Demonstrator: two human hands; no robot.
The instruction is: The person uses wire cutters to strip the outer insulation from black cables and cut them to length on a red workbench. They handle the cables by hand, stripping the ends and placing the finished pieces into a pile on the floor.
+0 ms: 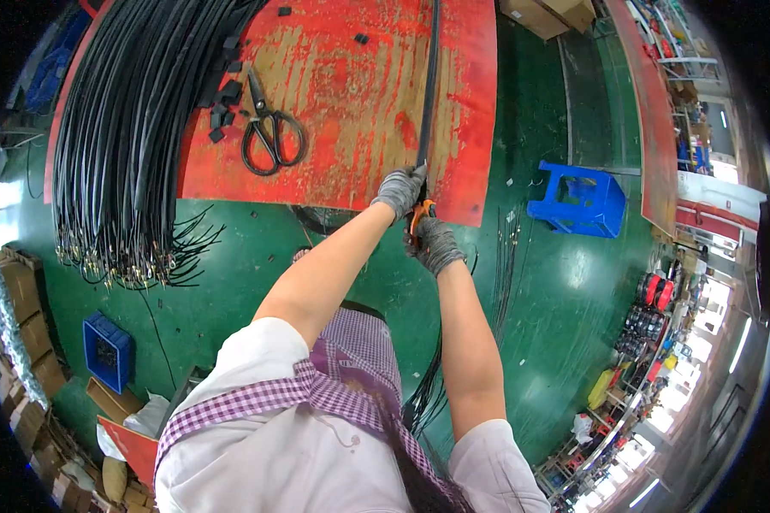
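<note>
Both my hands wear grey knit gloves and meet at the near right edge of the worn red table point(351, 175). My left hand point(399, 190) is closed round the near end of a long black sleeved cable point(429, 94), which runs straight away across the table. Just below it, my right hand point(436, 245) is wrapped round an orange-handled hand tool point(424, 209), which looks like cutters or pliers. The tool's jaws are hidden beside the cable end. Black-handled scissors point(269, 128) lie on the table to the left, blades pointing away.
A thick bundle of black cables point(128, 137) hangs over the table's left edge, wire ends dangling. Small black pieces point(224, 109) lie by the scissors. A blue stool point(578, 199) stands right on the green floor. A blue crate point(107, 352) sits lower left. Loose cables hang near my right arm.
</note>
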